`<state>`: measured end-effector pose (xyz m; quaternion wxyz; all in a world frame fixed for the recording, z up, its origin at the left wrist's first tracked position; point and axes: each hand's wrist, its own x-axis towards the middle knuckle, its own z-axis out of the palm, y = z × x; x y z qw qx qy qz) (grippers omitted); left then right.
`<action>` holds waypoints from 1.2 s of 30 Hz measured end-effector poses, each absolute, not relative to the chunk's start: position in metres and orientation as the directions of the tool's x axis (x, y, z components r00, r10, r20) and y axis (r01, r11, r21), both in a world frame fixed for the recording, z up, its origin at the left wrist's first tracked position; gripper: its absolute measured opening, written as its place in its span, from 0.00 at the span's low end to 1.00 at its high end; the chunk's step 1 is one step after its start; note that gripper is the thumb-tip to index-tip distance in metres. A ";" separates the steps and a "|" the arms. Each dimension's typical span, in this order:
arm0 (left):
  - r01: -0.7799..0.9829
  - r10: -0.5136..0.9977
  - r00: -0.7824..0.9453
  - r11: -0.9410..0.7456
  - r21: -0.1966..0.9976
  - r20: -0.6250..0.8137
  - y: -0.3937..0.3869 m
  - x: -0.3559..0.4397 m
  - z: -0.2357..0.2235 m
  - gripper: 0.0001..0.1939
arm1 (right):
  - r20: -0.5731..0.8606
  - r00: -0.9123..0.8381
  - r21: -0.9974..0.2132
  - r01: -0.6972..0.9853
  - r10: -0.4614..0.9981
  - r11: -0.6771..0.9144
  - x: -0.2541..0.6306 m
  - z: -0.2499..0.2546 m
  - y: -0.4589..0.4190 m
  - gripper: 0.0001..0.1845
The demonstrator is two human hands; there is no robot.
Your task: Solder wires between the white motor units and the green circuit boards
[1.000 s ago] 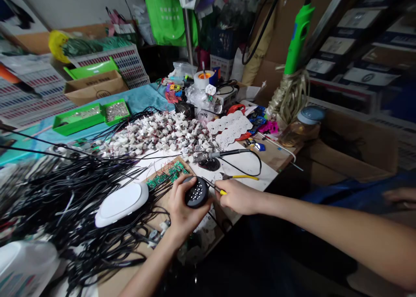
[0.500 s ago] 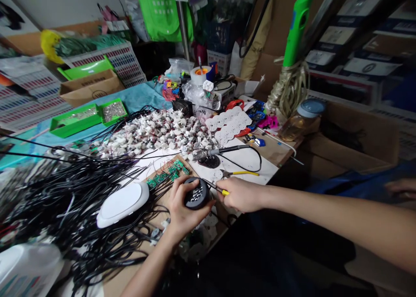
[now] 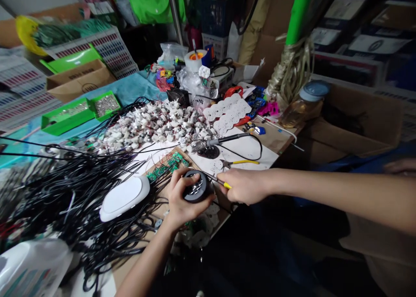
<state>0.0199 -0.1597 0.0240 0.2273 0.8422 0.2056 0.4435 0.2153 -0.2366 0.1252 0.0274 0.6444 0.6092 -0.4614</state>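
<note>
Working over a cluttered table.
Left hand is half curled, right hand almost a fist: one holds a round black housing near the front edge, the other a thin yellow-handled tool beside it.

Hands at work: two, the left hand and the right hand.
Round black part: one, in the left hand.
Yellow-handled tools: two; a slim tool in the right hand, pliers just beyond it.
Soldering iron: one, beyond the right hand.
White oval case: one, left of the left hand.
Green trays: two, beyond the left hand, well to its left.
Blue-lidded jar: one, beyond the right hand, to its right.
Green circuit boards: several, just beyond the left hand, too small to count.
White parts: a heap beyond the left hand, too many to count.
</note>
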 end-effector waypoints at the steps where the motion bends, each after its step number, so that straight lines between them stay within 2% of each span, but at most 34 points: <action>1: 0.136 0.547 0.526 -0.810 0.571 0.651 -0.158 0.018 0.024 0.26 | -0.638 -0.170 -0.522 0.812 0.751 -0.260 0.215 0.127 -0.238 0.09; 6: 0.015 0.557 0.666 -0.675 0.738 0.496 -0.148 0.002 0.023 0.27 | -0.652 -0.189 -0.453 0.873 0.734 -0.178 0.218 0.142 -0.242 0.09; 8: 0.004 0.595 0.649 -0.626 0.780 0.475 -0.144 -0.001 0.022 0.28 | -0.622 -0.181 -0.451 0.878 0.762 -0.160 0.218 0.147 -0.240 0.08; 11: 0.003 0.686 0.539 -0.581 0.814 0.488 -0.142 -0.001 0.016 0.29 | -0.580 -0.103 -0.478 0.847 0.808 -0.235 0.212 0.147 -0.237 0.07; 15: -0.041 0.811 0.404 -0.447 0.894 0.424 -0.139 0.007 -0.002 0.29 | -0.515 0.117 -0.536 0.730 0.849 -0.425 0.210 0.133 -0.237 0.08; 17: -0.119 0.846 0.405 -0.327 0.938 0.346 -0.137 0.010 -0.010 0.32 | -0.414 0.169 -0.606 0.682 0.894 -0.410 0.216 0.125 -0.240 0.08; 20: -0.283 0.843 0.514 -0.008 0.959 0.159 -0.137 0.010 -0.015 0.35 | -0.266 0.206 -0.648 0.685 0.942 -0.333 0.225 0.111 -0.248 0.05; 22: -0.373 0.790 0.610 0.225 0.900 0.056 -0.139 0.009 -0.015 0.37 | -0.222 0.224 -0.611 0.726 0.949 -0.314 0.232 0.097 -0.255 0.04; 24: -0.440 0.708 0.706 0.438 0.784 0.001 -0.141 0.006 -0.014 0.37 | -0.244 0.257 -0.525 0.776 0.935 -0.350 0.239 0.078 -0.259 0.04; 27: -0.480 0.586 0.810 0.694 0.536 -0.033 -0.144 0.002 -0.017 0.36 | -0.321 0.387 -0.278 0.834 0.864 -0.477 0.251 0.043 -0.262 0.02; 29: -0.488 0.547 0.836 0.773 0.406 -0.037 -0.145 0.000 -0.021 0.38 | -0.304 0.476 -0.125 0.839 0.825 -0.530 0.259 0.024 -0.263 0.06; 32: -0.492 0.536 0.843 0.800 0.343 -0.042 -0.148 0.000 -0.026 0.40 | -0.165 0.580 0.015 0.810 0.798 -0.586 0.268 0.004 -0.261 0.15; 36: -0.463 0.499 0.867 0.814 0.352 -0.014 -0.151 0.003 -0.029 0.38 | -0.037 0.639 0.018 0.769 0.768 -0.639 0.270 -0.013 -0.255 0.26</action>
